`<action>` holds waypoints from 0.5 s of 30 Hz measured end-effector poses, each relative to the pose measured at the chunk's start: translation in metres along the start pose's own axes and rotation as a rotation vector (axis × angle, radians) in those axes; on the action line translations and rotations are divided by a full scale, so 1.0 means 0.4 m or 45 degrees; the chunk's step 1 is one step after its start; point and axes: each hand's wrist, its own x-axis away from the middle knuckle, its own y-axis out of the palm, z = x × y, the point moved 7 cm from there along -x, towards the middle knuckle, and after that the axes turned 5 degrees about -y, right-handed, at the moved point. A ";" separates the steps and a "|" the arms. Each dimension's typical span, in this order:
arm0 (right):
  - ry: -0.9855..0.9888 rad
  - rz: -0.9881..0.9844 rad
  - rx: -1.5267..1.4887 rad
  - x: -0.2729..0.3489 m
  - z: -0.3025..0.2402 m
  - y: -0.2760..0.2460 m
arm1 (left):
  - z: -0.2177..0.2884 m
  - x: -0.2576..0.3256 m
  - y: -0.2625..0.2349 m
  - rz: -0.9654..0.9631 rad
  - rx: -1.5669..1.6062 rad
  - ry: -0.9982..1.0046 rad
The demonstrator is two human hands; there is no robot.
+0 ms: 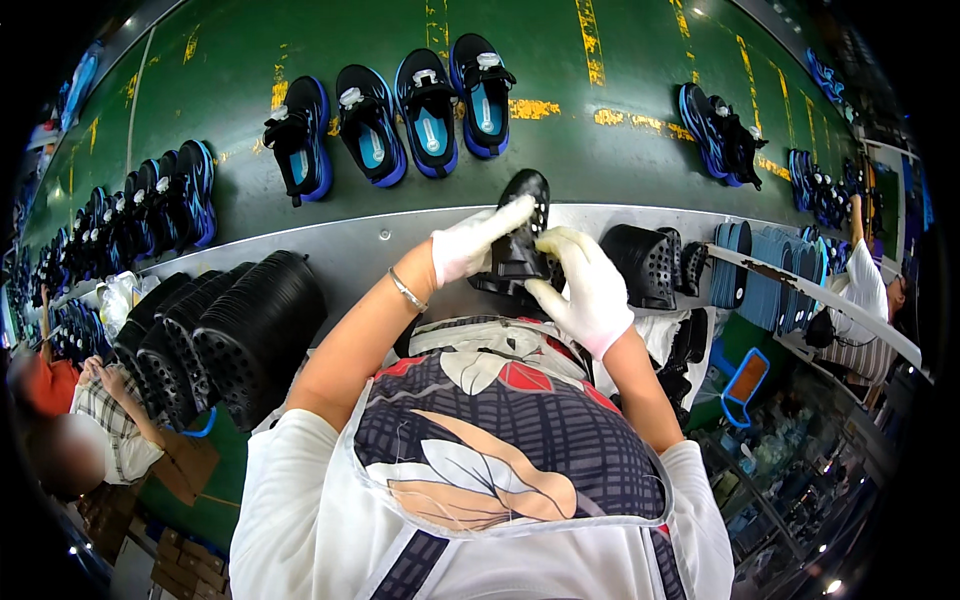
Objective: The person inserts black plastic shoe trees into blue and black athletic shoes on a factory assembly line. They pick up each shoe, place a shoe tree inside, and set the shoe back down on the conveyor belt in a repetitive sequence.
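In front of my body, at the metal edge of the green belt, is a black plastic shoe form (522,250) with a rounded toe and small holes. The white-gloved fingers of my left hand (478,240) reach along its side and top and close on it. From the other side my right hand (588,295), also gloved in white, grips its lower end between thumb and fingers. Another black piece shows partly beneath it; my hands and the form hide most of that. Nearest beyond my hands stand black-and-blue sneakers (431,115) with teal insoles.
Nested black perforated forms (262,335) are stacked on my left, and more forms (640,265) on my right. Beside those stand grey-blue insoles (775,270). More sneakers (185,195) line the green belt (380,30). Other people (865,300) work at both sides.
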 end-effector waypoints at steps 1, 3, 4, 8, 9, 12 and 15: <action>-0.001 0.001 -0.005 -0.013 0.004 0.004 | 0.009 0.000 -0.012 0.023 0.023 0.047; 0.170 -0.042 -0.189 -0.037 0.038 0.024 | 0.027 -0.001 -0.027 0.052 0.046 0.093; 0.168 -0.045 -0.194 -0.049 0.043 0.035 | 0.048 0.000 -0.032 0.120 0.024 0.177; 0.378 -0.049 -0.077 -0.087 0.103 0.080 | 0.087 -0.020 -0.071 0.276 0.006 0.370; 0.453 -0.070 -0.096 -0.095 0.117 0.085 | 0.093 -0.027 -0.078 0.288 0.095 0.386; 0.534 -0.046 -0.123 -0.121 0.145 0.100 | 0.121 -0.036 -0.085 0.279 0.173 0.513; 0.530 -0.087 -0.015 -0.158 0.168 0.108 | 0.132 -0.053 -0.113 0.348 0.190 0.521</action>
